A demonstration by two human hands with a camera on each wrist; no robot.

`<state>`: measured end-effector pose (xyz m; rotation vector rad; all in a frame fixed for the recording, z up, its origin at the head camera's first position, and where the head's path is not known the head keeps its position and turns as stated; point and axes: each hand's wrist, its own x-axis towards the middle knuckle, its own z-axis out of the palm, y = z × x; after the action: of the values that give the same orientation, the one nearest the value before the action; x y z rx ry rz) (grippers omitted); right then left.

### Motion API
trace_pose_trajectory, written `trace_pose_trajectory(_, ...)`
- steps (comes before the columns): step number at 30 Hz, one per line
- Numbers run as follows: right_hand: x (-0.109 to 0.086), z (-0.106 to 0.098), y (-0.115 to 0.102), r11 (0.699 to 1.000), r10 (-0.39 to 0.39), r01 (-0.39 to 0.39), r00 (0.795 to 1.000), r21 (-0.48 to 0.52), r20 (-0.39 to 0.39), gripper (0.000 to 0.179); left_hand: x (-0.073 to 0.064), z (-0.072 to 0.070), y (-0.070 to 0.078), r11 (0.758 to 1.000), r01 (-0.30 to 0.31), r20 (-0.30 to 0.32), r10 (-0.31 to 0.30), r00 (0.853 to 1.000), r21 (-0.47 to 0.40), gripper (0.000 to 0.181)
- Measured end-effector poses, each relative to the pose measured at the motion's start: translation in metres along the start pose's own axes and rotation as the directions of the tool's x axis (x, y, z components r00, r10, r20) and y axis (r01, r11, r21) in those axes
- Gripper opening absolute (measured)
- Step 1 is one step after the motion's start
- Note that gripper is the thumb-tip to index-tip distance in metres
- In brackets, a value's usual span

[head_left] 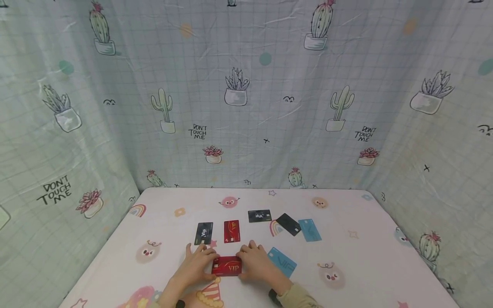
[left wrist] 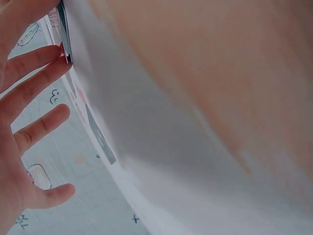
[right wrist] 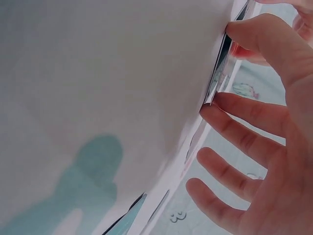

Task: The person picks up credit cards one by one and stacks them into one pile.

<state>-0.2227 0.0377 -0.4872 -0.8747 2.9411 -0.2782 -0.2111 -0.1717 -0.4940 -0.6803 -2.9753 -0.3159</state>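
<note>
In the head view a red VIP card (head_left: 226,266) lies level between my two hands, close over the table. My left hand (head_left: 197,264) grips its left end between thumb and fingers, the outer fingers spread away. At the opposite end my right hand (head_left: 257,264) holds it the same way. From the right wrist, the card edge (right wrist: 218,68) appears thin, with thumb and fingertips at its corners; a dark layer shows along it. The left wrist view catches the card's edge (left wrist: 65,34) against the fingertips of the left hand (left wrist: 24,107).
Beyond the hands lie a black Vip card (head_left: 203,233), another red card (head_left: 232,231), a second black Vip card (head_left: 259,216), a plain dark card (head_left: 289,224) and a blue card (head_left: 310,230). A larger-looking blue VIP card (head_left: 282,262) sits beside the right wrist. Patterned cloth (head_left: 246,128) surrounds the table.
</note>
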Motion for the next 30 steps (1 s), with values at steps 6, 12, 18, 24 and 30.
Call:
trace_pose_trajectory(6,0.0008,0.0017,0.0000,1.000,-0.007,0.007,1.000,-0.025,0.004,0.049,-0.0002,0.0000,-0.0005,0.998,-0.044,-0.001,0.044,0.999,0.042,0.050)
trace_pose_trajectory(12,0.0026,0.0046,0.0022,0.996,-0.034,0.035,0.999,-0.081,0.012,0.048,-0.0003,0.0005,-0.0015,0.993,-0.087,0.003,0.087,0.996,0.082,0.049)
trace_pose_trajectory(18,0.0023,0.0042,0.0028,0.991,-0.047,0.049,0.999,-0.122,0.023,0.049,0.0003,0.0004,-0.0012,0.990,-0.103,-0.001,0.104,0.995,0.100,0.050)
trace_pose_trajectory(24,0.0005,0.0053,0.0040,0.997,-0.033,0.037,0.998,-0.072,0.047,0.053,-0.0003,0.0012,-0.0014,0.990,-0.100,0.004,0.100,0.995,0.098,0.051)
trace_pose_trajectory(30,-0.0063,0.0034,0.0064,1.000,-0.002,0.003,0.999,-0.025,0.033,0.056,-0.0029,0.0015,-0.0010,0.993,-0.081,-0.008,0.082,0.997,0.088,0.051)
